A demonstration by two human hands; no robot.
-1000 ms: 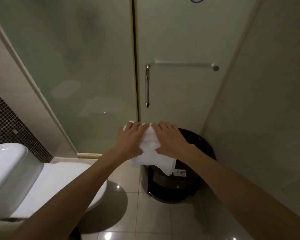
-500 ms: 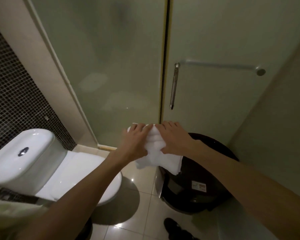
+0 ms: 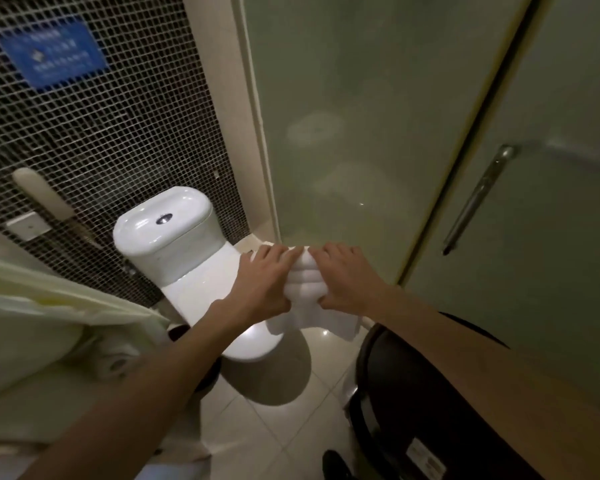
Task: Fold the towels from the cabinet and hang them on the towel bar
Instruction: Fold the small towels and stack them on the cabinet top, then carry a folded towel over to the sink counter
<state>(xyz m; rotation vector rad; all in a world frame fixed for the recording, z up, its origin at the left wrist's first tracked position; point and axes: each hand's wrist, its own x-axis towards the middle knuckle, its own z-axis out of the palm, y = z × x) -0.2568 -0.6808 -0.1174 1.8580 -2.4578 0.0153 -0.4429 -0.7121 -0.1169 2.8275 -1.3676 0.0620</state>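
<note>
Though the right forearm hides much of the dark bin (image 3: 413, 393), its white label (image 3: 425, 460) shows, too blurred to read. In the air between bin and toilet (image 3: 174, 237), the left hand (image 3: 262, 289) and right hand (image 3: 349, 282) each keep a clenched grip on the bunched white towel (image 3: 305, 289), its corners hanging. The writing on the blue wall sign (image 3: 51, 51) is unreadable.

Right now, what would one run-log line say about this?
step: folding | left hand: grips towel | right hand: grips towel | towel: bunched between both hands, not yet hung
</note>
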